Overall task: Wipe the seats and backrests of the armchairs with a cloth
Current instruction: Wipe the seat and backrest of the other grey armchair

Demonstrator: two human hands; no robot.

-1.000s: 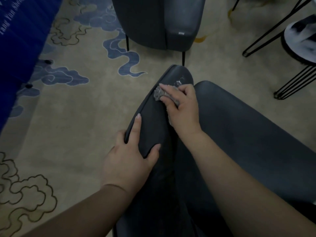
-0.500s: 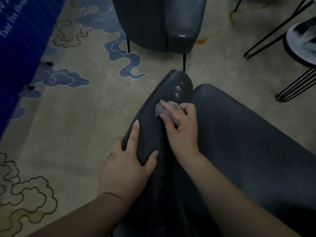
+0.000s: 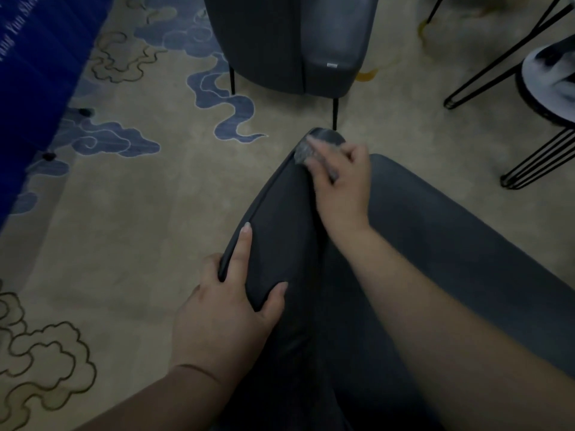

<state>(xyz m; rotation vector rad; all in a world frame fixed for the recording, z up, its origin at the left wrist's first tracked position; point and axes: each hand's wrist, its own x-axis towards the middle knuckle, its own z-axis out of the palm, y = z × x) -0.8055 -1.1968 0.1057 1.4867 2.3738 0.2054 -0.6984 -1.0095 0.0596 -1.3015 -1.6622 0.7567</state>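
Wiping is on the armrest: my right hand presses the cloth at its tip, my left hand grips its edge, next comes the seat.

Near armchair: dark grey — arm and seat in view.
Left hand: gripped the armrest edge.
Right hand: pressed a grey cloth at the armrest's far tip.
Second armchair: stood beyond, on patterned carpet.
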